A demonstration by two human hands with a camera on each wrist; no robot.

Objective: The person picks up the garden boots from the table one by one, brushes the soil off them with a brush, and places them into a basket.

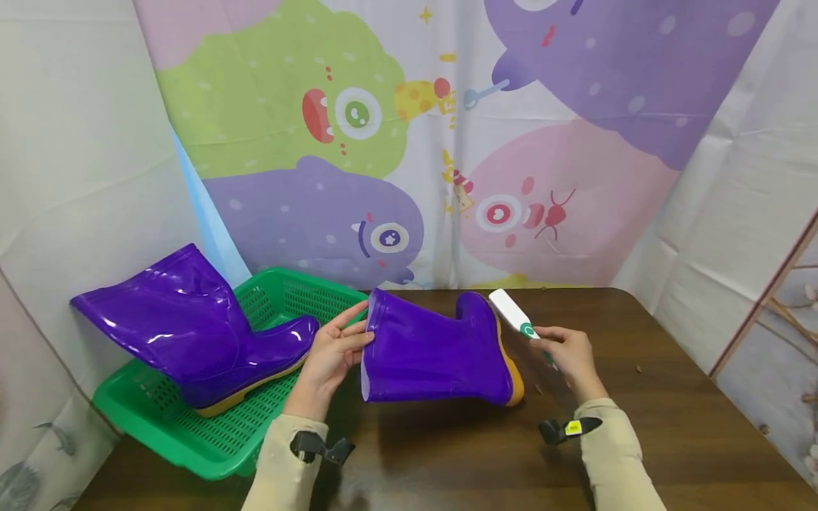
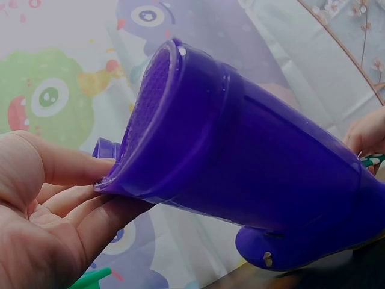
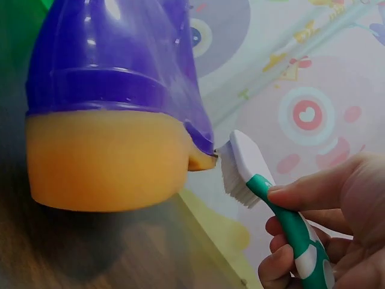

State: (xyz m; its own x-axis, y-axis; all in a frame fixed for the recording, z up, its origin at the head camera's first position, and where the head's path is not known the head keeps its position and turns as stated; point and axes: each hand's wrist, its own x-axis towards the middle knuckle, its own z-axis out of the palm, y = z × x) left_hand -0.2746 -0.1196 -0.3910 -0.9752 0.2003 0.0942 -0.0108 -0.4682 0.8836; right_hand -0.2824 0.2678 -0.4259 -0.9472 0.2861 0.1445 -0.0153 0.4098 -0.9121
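Observation:
A purple rain boot with a yellow sole lies on its side in the air over the table, its shaft opening to the left. My left hand pinches the rim of that opening, thumb against fingers, as the left wrist view shows. My right hand grips the green-and-white handle of a brush. In the right wrist view the white bristles face the boot's sole, right by its edge. A small brown bit clings to the boot near the toe.
A green basket stands at the left, with a second purple boot resting in it. Small brown crumbs lie on the brown wooden table. Behind the table hangs a cartoon-printed curtain.

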